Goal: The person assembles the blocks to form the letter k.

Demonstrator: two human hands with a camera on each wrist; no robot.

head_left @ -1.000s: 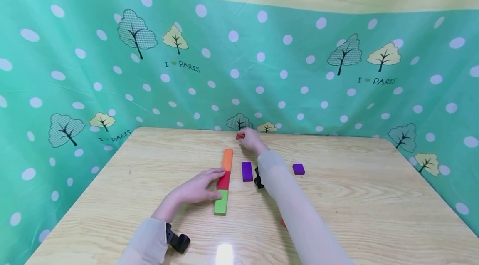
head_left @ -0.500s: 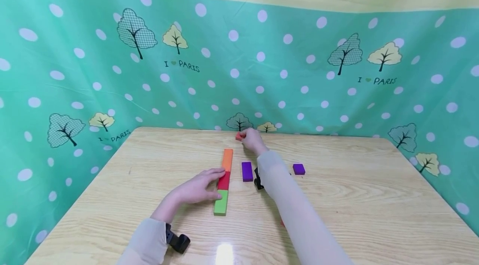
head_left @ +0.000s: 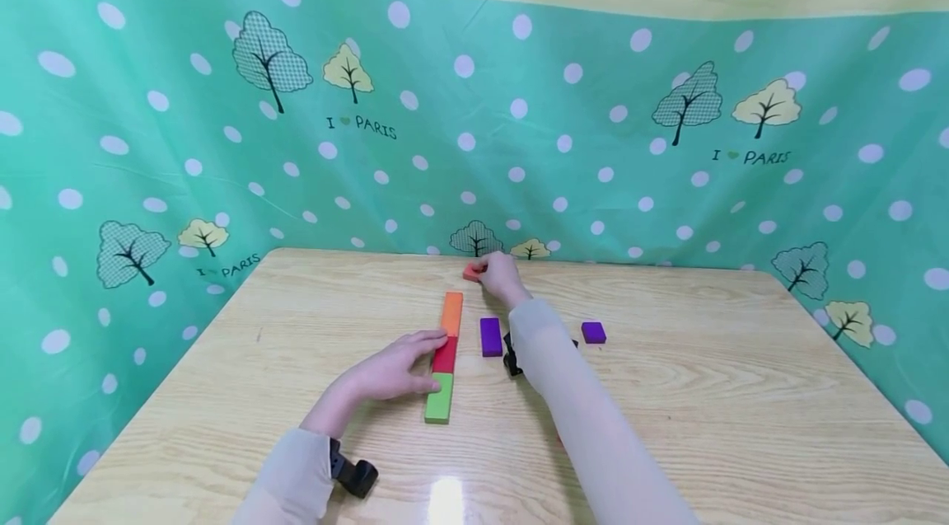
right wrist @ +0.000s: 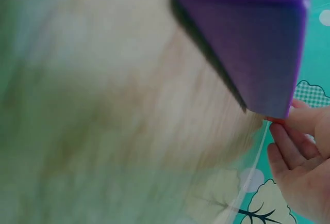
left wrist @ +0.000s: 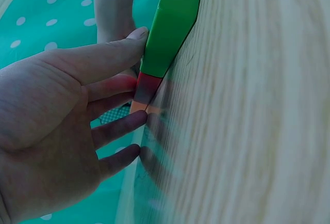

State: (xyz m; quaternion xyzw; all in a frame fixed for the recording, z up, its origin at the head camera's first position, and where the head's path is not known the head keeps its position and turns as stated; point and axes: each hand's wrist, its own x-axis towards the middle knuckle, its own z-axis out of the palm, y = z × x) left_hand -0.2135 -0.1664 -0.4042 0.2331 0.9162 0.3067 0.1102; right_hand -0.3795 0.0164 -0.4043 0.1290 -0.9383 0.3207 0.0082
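Observation:
In the head view an orange block [head_left: 451,313], a red block [head_left: 445,354] and a green block [head_left: 439,400] lie end to end in a line. My left hand [head_left: 400,368] rests against their left side, index fingertip at the red block and thumb at the green one; the left wrist view shows its fingers loosely extended. At the table's far edge my right hand [head_left: 502,276] pinches a small orange-red block [head_left: 470,273] by its right end. Most of that block is hidden in the right wrist view, where a purple block looms in front.
A purple block [head_left: 491,337] lies right of the line, near the right wrist. Farther right sits a small purple block [head_left: 594,333]. A red piece [head_left: 560,439] is mostly hidden under the right forearm. A green dotted curtain [head_left: 563,121] hangs behind the wooden table [head_left: 712,393].
The orange-red block in my right hand has turned, showing a lighter face, and shifted slightly left. My left hand and the line of blocks stay in place.

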